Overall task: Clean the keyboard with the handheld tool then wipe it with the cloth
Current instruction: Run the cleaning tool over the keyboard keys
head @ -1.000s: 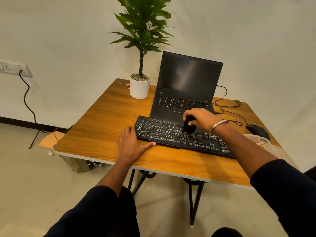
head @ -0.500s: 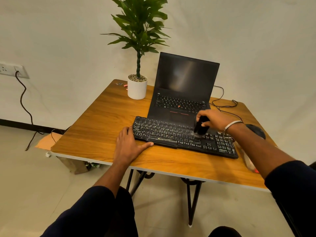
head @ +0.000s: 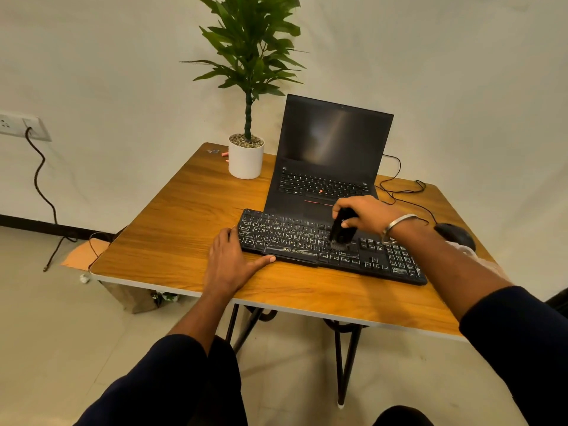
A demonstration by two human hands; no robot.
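Wooden tabletop on black metal legs, seen from above and in front. A black keyboard lies across its near middle, long side running left to right and angled slightly, its right end nearer the edge.

Right hand is over the keyboard's centre-right. Its grip is wrapped round a small black tool, thumb and fingers curled on the upper body. The tool stands roughly upright with its lower end down on the keys just left of the arrow-key block; whether bristles or a nozzle meet the keys cannot be told. A metal bangle sits on that wrist.

Left hand lies flat on the tabletop at the keyboard's near-left corner, fingers straight and holding nothing. Fingertips touch the left end of the keyboard; the thumb runs along its near edge.

A pale cloth lies at the right of the tabletop, mostly hidden behind the right forearm, just near of a black mouse.

An open laptop, screen dark, stands directly behind the keyboard, its front edge touching or just beside the keyboard's far edge. A potted plant in a white pot stands left of the laptop at the far edge. A thin black cable loops on the tabletop right of the laptop.

Wall socket at far left with a dark cord hanging to the floor
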